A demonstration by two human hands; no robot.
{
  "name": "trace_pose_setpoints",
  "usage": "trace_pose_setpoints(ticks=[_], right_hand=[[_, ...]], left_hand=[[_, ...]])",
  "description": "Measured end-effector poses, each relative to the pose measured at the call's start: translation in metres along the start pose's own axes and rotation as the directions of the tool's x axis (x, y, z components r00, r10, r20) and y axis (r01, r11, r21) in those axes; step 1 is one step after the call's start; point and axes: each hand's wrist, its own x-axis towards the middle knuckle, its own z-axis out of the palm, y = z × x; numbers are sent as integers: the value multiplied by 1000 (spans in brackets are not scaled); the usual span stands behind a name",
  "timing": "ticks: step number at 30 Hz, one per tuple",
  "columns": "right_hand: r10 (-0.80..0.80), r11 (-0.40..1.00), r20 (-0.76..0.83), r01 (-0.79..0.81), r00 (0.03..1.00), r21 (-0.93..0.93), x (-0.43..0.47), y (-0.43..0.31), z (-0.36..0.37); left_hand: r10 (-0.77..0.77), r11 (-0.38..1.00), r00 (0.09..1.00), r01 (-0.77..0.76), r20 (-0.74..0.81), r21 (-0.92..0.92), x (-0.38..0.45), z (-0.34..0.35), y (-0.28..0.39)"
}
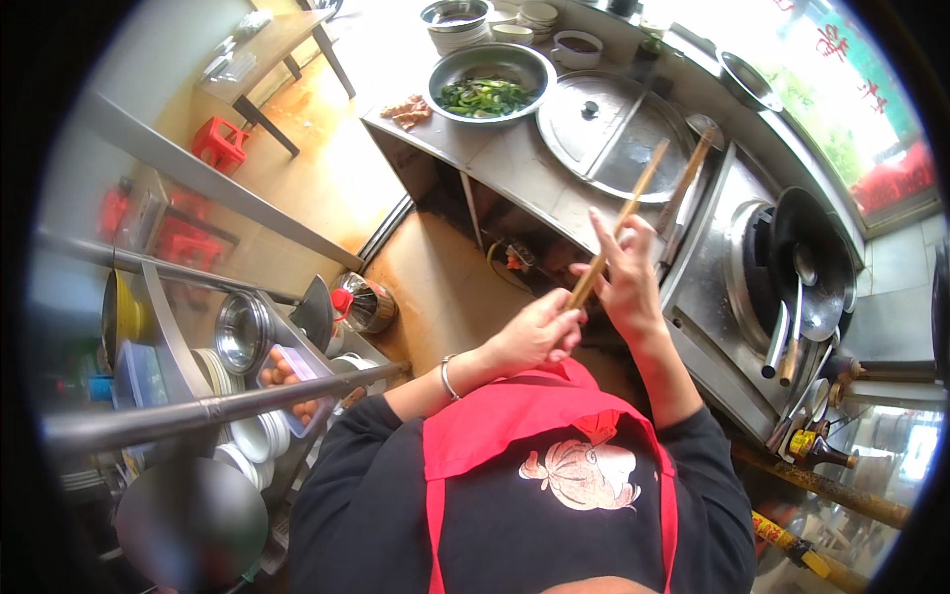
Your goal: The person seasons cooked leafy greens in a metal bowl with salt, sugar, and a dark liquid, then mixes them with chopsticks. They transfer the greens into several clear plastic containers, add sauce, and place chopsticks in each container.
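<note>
My left hand point(538, 330), with a bangle on its wrist, is shut on the lower end of long wooden chopsticks point(642, 182). They slant up and right across the spread fingers of my right hand point(623, 278); whether those fingers grip them is unclear. Beyond my hands, a metal bowl point(545, 83) of cooked leafy greens point(486, 96) stands on the steel counter point(475, 145). Right of it lies a large round metal lid point(568, 141) with a knob. A long wooden utensil point(686, 178) rests across its right side.
A black wok point(790, 215) with a ladle and other utensils sits tilted at the stove point(701, 286) on the right. Stacked bowls and a cup point(577, 50) line the counter's back. A metal rail point(223, 408) crosses the shelves of plates and eggs at left; a large bottle point(364, 303) stands on the floor.
</note>
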Motion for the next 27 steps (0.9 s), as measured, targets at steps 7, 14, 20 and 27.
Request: trace_pose_setpoints(ticks=[7, 14, 20, 27], right_hand=[[-249, 962, -136, 229, 959, -147, 126, -20, 108], [-10, 945, -252, 92, 968, 315, 271, 23, 150], [160, 879, -169, -62, 973, 473, 334, 42, 241], [269, 826, -9, -225, 963, 516, 360, 24, 227]], left_hand=[[100, 991, 994, -104, 48, 85, 8, -110, 67], [179, 942, 946, -86, -270, 323, 46, -279, 148], [162, 915, 830, 77, -534, 397, 122, -419, 229], [34, 930, 861, 158, -508, 331, 258, -492, 292]])
